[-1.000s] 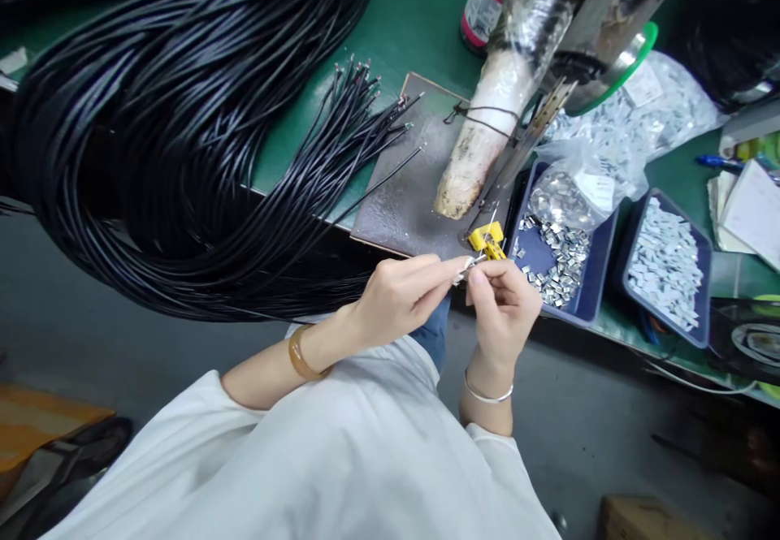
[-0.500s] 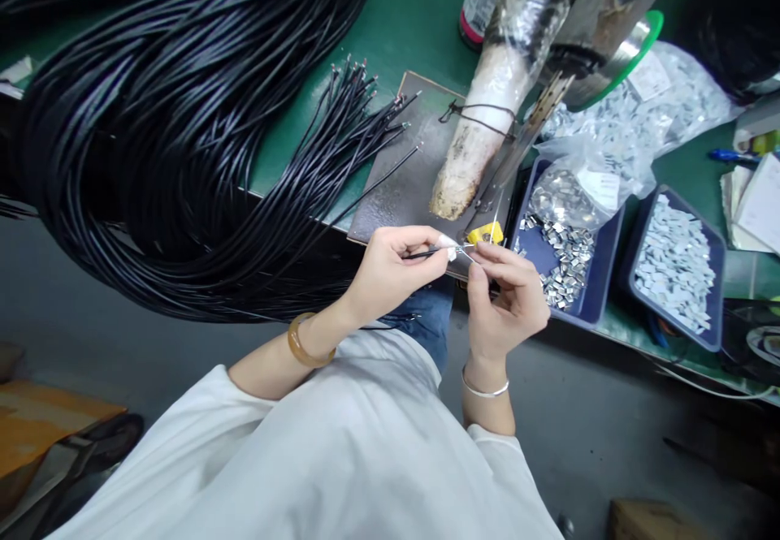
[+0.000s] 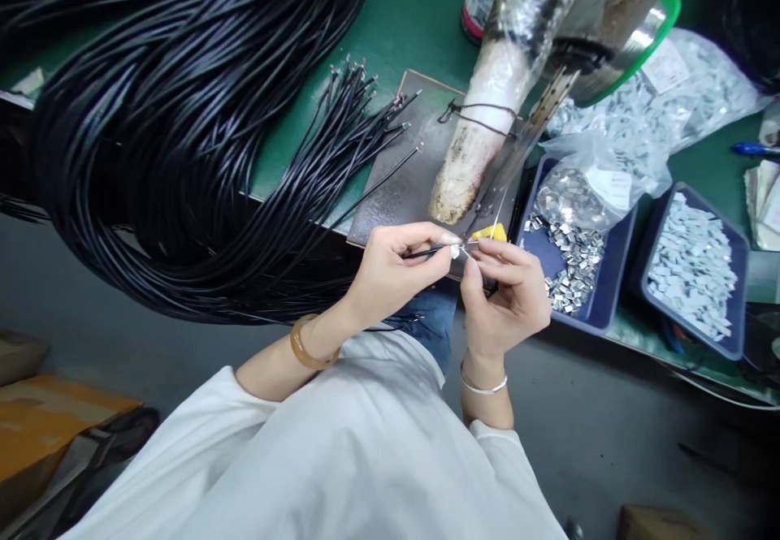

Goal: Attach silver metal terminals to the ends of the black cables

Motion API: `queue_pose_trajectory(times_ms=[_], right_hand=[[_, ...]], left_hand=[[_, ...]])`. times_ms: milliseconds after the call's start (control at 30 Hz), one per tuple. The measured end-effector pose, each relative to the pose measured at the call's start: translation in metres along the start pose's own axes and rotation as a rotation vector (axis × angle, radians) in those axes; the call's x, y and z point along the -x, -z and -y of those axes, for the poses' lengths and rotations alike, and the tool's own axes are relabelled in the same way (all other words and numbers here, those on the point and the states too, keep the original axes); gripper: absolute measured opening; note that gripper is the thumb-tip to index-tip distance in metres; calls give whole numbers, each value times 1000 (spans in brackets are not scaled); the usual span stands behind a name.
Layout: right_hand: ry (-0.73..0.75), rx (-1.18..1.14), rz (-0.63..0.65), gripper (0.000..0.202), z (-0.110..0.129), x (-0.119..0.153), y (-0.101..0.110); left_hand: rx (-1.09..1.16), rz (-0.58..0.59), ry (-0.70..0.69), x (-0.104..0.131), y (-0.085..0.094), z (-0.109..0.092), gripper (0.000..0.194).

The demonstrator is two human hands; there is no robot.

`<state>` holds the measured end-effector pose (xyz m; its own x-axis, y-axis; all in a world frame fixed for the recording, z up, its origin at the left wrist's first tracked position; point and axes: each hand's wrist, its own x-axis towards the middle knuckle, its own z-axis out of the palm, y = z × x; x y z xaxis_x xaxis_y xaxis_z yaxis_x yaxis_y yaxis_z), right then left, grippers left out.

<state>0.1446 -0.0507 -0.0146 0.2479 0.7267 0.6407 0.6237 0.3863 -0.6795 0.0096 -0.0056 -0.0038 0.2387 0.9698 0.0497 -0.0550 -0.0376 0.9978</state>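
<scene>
At a green table [image 3: 420,16], the left hand [image 3: 393,268] pinched a thin black cable [image 3: 423,253], its tip obscured by the right hand's [image 3: 505,292] nearly closed fingers, where the bare end looked blurred.

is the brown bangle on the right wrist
No, the brown bangle is around the left wrist; the right wrist wears a silver one.

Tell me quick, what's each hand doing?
Left hand: closed, pinching a black cable near its end.
Right hand: fingers bent at the cable's tip; whether it grips anything there cannot be told.
</scene>
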Motion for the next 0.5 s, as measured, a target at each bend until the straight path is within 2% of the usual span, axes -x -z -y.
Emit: queue_pose_trajectory(times_ms=[233, 400, 433, 500], right_hand=[[-13, -60, 12, 14, -4, 4, 2], [-42, -47, 0, 10, -3, 2, 5], [-33, -45, -49, 8, -1, 2, 11], [-19, -27, -151, 4, 3, 1, 28]], left_hand=[[29, 50, 52, 2, -1, 6, 10], [-8, 85, 55, 0, 1, 1, 10], [-42, 135, 45, 1, 3, -1, 9], [-185, 338, -3, 5, 9, -4, 10]])
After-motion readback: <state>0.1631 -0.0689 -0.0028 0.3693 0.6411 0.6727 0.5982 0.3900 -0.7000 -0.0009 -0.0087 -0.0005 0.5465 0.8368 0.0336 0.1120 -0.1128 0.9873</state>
